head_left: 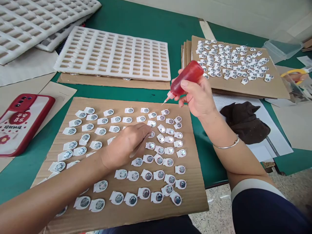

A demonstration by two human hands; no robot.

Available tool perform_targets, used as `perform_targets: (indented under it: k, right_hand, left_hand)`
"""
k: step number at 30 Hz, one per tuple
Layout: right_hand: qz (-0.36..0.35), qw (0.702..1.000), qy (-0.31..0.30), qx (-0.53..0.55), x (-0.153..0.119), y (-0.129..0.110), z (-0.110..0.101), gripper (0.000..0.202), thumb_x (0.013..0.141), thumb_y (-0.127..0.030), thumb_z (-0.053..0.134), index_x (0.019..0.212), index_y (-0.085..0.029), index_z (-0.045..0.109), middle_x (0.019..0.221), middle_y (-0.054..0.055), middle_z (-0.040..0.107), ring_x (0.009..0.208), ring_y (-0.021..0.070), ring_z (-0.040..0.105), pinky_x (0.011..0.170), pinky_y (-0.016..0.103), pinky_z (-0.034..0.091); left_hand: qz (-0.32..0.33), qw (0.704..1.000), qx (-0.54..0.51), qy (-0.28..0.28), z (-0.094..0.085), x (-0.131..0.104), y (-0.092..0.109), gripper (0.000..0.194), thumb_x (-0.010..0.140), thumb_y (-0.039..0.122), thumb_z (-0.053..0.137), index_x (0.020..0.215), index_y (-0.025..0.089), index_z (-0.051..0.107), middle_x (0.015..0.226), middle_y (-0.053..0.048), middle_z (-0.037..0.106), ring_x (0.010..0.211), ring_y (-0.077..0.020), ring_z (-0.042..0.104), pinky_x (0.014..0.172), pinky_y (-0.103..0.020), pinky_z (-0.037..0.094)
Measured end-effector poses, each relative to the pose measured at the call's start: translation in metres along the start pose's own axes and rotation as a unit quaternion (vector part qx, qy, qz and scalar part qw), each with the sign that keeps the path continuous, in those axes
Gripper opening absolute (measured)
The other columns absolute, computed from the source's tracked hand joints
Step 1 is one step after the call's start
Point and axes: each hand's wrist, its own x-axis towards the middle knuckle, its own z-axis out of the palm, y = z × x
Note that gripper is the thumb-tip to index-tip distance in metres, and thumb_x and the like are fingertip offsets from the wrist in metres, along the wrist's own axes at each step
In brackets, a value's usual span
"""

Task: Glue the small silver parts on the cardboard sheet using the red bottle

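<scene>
My left hand [129, 139] is closed on a pair of slim metal tweezers [140, 147], whose tips reach a small white part with a round silvery disc [151, 123]. Many such parts lie in loose rows on a brown cardboard sheet [195, 191] in front of me. Above the sheet's far right corner, my right hand [198, 94] grips a squeeze bottle of red liquid [186, 78]. Its thin needle nozzle slants down and left over the cardboard, apart from the parts. My left forearm hides some of the parts at the lower left.
A white foam tray with slots [117, 55] lies behind the sheet, with more foam trays [44, 22] at the far left. Stacked cardboard [273, 89] at right bears more parts. A red-edged phone [23, 123], dark cloth [243, 122] and yellow-handled scissors [290, 72] lie around.
</scene>
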Motion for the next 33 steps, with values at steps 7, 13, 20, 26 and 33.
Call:
perform_targets:
  k: [7,13,20,26,33]
  right_hand:
    - [0.029,1.000,-0.006,0.005,-0.008,0.007,0.025,0.033,0.074,-0.051,0.056,0.089,-0.022,0.049,0.068,-0.002,0.059,0.056,0.0099,0.060,0.035,0.018,0.036]
    - [0.026,1.000,0.011,0.013,-0.011,0.007,0.030,0.029,0.073,-0.049,0.058,0.084,-0.023,0.051,0.069,-0.003,0.059,0.052,0.0078,0.056,0.037,0.019,0.037]
    - [0.021,0.998,0.039,0.040,-0.011,0.006,0.028,0.031,0.075,-0.051,0.055,0.086,-0.022,0.051,0.074,-0.001,0.059,0.052,0.0089,0.057,0.036,0.019,0.038]
    - [0.024,0.997,0.064,0.040,-0.011,0.006,0.025,0.036,0.075,-0.055,0.052,0.086,-0.021,0.051,0.066,-0.001,0.057,0.053,0.0096,0.058,0.034,0.017,0.037]
    - [0.005,0.998,0.066,0.014,-0.013,0.007,0.026,0.036,0.075,-0.057,0.050,0.083,-0.022,0.051,0.061,-0.002,0.055,0.047,0.0099,0.054,0.032,0.021,0.035]
  left_hand:
    - [0.021,0.999,0.022,0.013,0.003,-0.002,-0.001,0.021,0.078,0.006,0.041,0.094,0.013,0.053,0.086,-0.007,0.059,0.077,-0.0160,0.056,0.066,-0.029,0.046]
    - [0.025,0.998,0.011,0.049,0.002,-0.002,-0.001,0.016,0.084,0.012,0.041,0.094,0.013,0.054,0.090,-0.009,0.061,0.084,-0.0173,0.058,0.070,-0.030,0.048]
    - [0.004,0.993,-0.015,0.120,0.001,0.003,-0.005,0.014,0.084,0.015,0.047,0.093,0.018,0.057,0.090,-0.003,0.063,0.081,-0.0142,0.060,0.070,-0.027,0.048]
    - [0.000,0.996,-0.025,0.089,-0.001,0.004,-0.003,0.014,0.083,0.015,0.048,0.092,0.019,0.058,0.090,-0.002,0.064,0.077,-0.0124,0.060,0.068,-0.024,0.048]
    - [-0.018,0.997,-0.032,0.067,0.004,0.004,-0.002,0.017,0.085,0.015,0.044,0.094,0.018,0.057,0.092,-0.003,0.063,0.079,-0.0114,0.058,0.071,-0.025,0.048]
